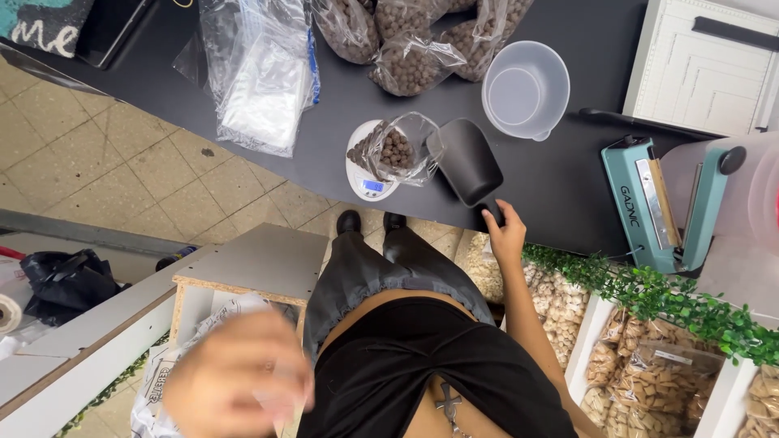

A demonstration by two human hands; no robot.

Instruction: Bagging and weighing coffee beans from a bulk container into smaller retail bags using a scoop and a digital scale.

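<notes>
Black scoop (466, 162) lies on the dark counter (568, 186) at frame centre, mouth against a clear bag of brown pellets (395, 150) sitting on a small white scale (369, 174). Right hand (507, 235) — grip closed on the scoop's handle at the counter edge. Left hand (239, 377) blurred at lower left, near the camera; grip cannot be told. Clear plastic bowl (526, 89) above the scoop, teal heat sealer (661, 203) at right.

Beige tiled floor (122, 162) at left of frame, black counter (568, 186) across the top, pale wooden stand (260, 264) lower left, green foliage trim (665, 296) at right
</notes>
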